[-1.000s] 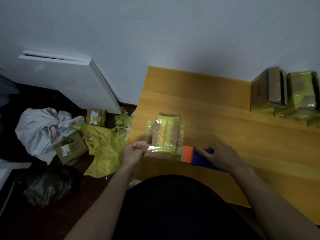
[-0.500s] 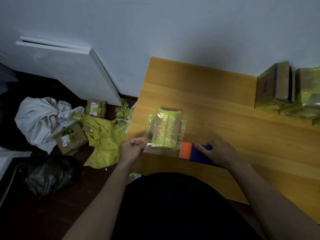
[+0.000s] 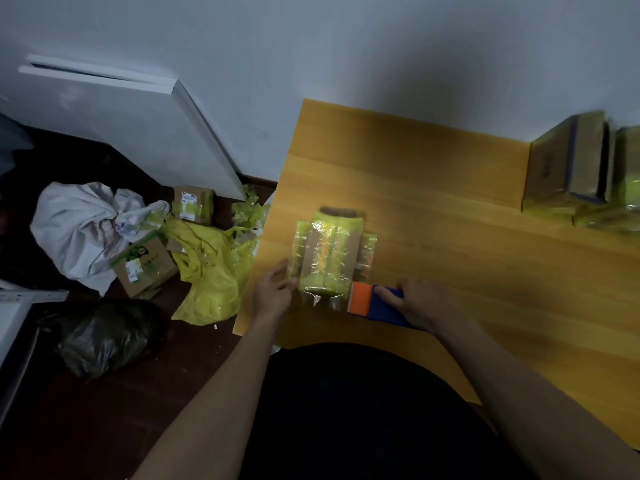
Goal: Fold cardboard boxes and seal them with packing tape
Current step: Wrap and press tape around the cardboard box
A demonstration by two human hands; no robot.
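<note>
Looking down at the table (image 3: 433, 188), I see a flattened box (image 3: 330, 254) lying near its left edge, wrapped in shiny yellow-green tape, with brown cardboard showing between the strips. My left hand (image 3: 273, 294) sits at the box's near left corner, fingers curled in with the tips against the edge; they seem to pinch the clear tape (image 3: 320, 299) stretched along the box's near end, though I cannot tell for sure. My right hand (image 3: 420, 303) grips the blue handle of the dispenser (image 3: 372, 303), index finger laid along its top. Its orange head touches the box's near right corner, and the tape runs from it leftward.

At the far right of the table stands a blurred stack of boxes (image 3: 585, 171), also taped yellow-green. On the dark floor to the left lie a white bag (image 3: 83, 230), a black bag (image 3: 104, 337), a yellow bag (image 3: 211, 271) and two small cartons (image 3: 143, 268), with scraps of tape around them. A white panel (image 3: 131, 123) leans against the wall (image 3: 381, 46).
</note>
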